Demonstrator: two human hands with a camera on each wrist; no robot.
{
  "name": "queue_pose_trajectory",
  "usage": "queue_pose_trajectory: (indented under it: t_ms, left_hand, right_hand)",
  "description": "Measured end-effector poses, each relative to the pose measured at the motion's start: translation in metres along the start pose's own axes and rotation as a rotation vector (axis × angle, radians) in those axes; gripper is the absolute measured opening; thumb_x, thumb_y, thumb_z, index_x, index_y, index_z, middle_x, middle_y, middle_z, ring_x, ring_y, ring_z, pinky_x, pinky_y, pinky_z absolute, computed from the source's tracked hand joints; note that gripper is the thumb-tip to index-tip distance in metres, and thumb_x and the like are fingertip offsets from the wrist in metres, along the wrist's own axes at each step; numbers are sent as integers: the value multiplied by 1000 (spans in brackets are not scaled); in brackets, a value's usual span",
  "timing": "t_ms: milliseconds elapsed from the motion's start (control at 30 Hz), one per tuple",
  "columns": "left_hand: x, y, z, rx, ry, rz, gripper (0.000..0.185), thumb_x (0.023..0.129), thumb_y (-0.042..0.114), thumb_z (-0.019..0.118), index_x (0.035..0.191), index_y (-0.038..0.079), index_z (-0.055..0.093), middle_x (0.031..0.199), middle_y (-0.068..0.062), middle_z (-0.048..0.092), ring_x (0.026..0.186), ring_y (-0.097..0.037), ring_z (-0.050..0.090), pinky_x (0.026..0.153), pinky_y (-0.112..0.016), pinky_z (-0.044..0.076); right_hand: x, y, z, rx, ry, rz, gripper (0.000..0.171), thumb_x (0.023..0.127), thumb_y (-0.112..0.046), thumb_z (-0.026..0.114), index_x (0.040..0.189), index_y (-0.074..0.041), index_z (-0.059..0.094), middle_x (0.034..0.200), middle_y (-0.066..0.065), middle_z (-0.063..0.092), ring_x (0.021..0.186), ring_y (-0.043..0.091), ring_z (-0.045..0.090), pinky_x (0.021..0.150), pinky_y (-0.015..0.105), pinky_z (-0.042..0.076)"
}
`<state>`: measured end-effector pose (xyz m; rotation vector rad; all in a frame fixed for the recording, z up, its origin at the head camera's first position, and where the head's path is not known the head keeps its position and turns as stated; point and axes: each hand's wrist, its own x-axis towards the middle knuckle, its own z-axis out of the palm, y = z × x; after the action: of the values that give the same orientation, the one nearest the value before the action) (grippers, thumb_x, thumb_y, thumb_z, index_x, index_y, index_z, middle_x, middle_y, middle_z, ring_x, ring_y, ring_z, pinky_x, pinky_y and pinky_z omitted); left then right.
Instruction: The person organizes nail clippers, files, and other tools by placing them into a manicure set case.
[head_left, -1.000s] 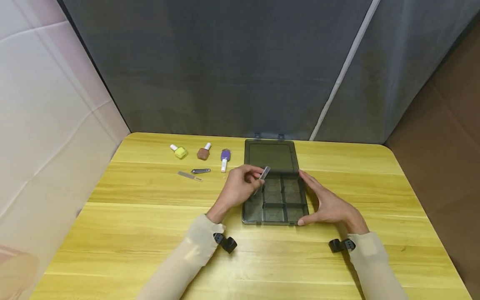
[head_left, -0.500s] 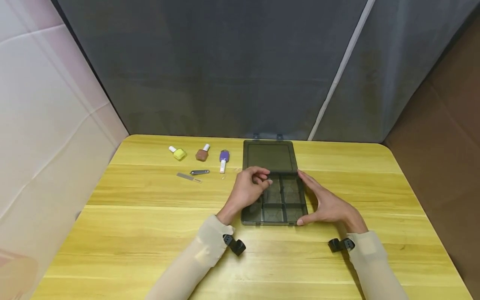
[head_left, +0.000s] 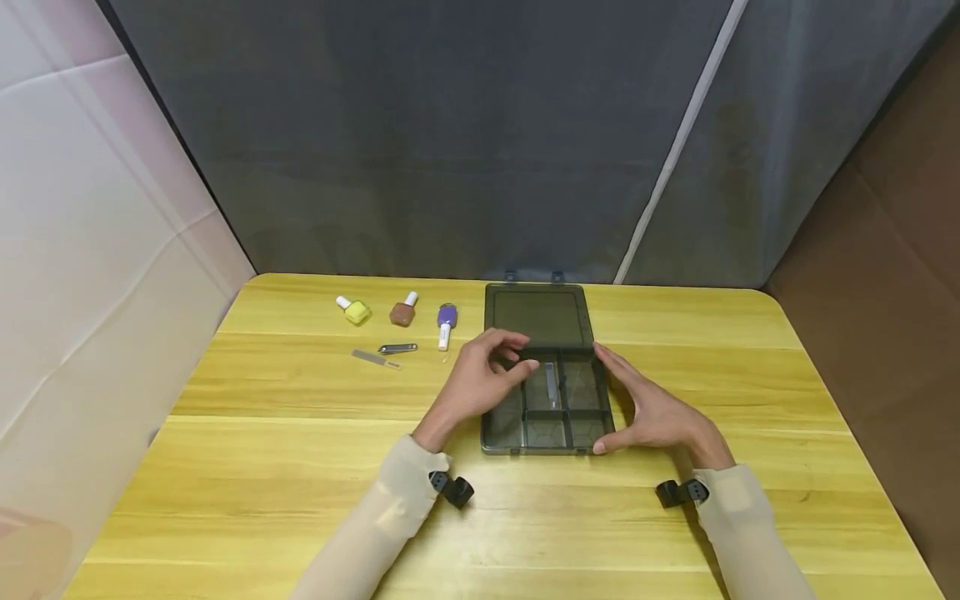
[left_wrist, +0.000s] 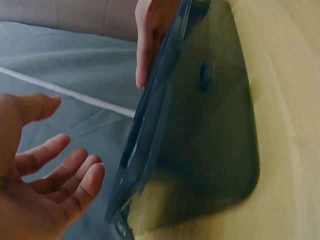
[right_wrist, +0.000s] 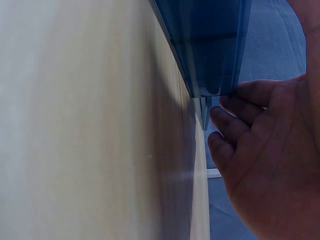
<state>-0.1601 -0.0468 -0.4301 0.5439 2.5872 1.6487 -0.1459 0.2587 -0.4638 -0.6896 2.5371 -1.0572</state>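
My left hand hovers over the left part of a dark, see-through compartment box, thumb and fingers apart with nothing between them. In the left wrist view its fingers are loosely bent, clear of the box wall. A narrow, pale-grey strip lies lengthwise in a middle compartment. Against the box's right side rests my right hand, its thumb at the front corner and its fairly straight fingers farther back. The right wrist view shows fingertips touching the box's end. The box's lid lies folded back.
Left of the box lie yellow, brown and purple nail polish bottles with white caps. Nearer are a nail clipper and a flat grey nail file. A dark curtain hangs behind the wooden table.
The pale-grey strip, pinched by my left hand a second ago, now lies in a middle compartment. My left hand has let go and drawn back leftwards. The right hand stays put.
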Motion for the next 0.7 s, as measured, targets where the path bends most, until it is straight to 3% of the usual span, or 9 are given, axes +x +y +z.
queue_pose_trajectory:
  t_ms: [267,500,700]
  left_hand:
    - [-2,-11,-19,21,-2,27,45,95,32,75,134,13,63,127,-9,64,121,-35,61,95,-47,57]
    - [-5,-22,-37,109,37,57,54,94,33,76,140,11,59,140,-11,60,132,-34,56,101,-49,55]
    - [-9,-30,-51,151,94,1,64,93,40,76,145,11,54,149,-11,52,139,-32,49,109,-51,48]
  right_hand:
    - [1,1,2,-3,2,-7,141,64,-53,95,167,-23,3,175,6,1,159,41,12,120,70,24]
    - [0,2,3,2,-4,-7,141,64,-55,94,167,-24,3,175,2,0,159,40,10,119,70,25]
    - [1,1,3,6,-7,7,141,63,-58,94,167,-27,3,175,-2,-1,160,37,10,120,69,25]
